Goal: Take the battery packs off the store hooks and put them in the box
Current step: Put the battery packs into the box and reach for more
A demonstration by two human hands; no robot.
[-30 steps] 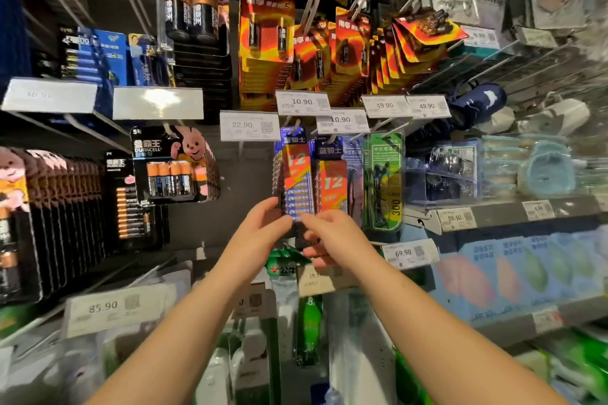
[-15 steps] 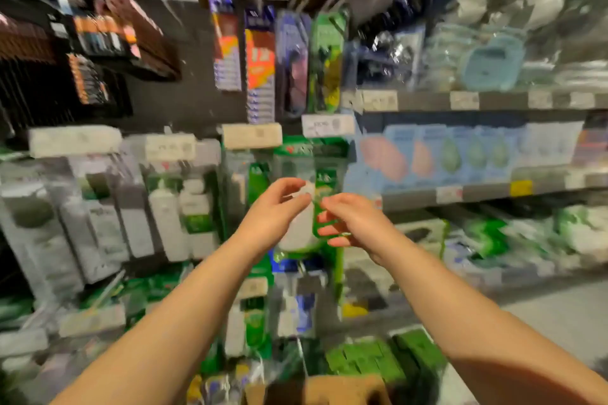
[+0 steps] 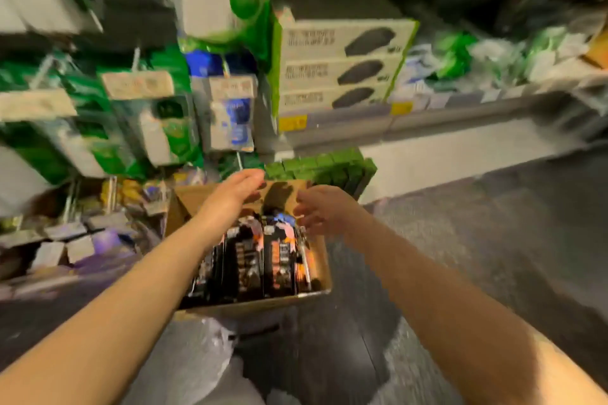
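Blurry frame. Left hand (image 3: 234, 194) at 11 o'clock over the cardboard box (image 3: 263, 303), fingers loose, holding nothing. Box at center holds black-and-orange battery packs (image 3: 260, 256) standing upright in rows, filling its near half. Right hand (image 3: 324, 210) at 1 o'clock, fingers spread, empty, apart from the left. Mouse boxes (image 3: 339, 66) stacked on the shelf at 12 o'clock.

Single head view: looked steeply down past my forearms, close over the box (image 3: 250, 304), shelves (image 3: 427, 115) beyond.
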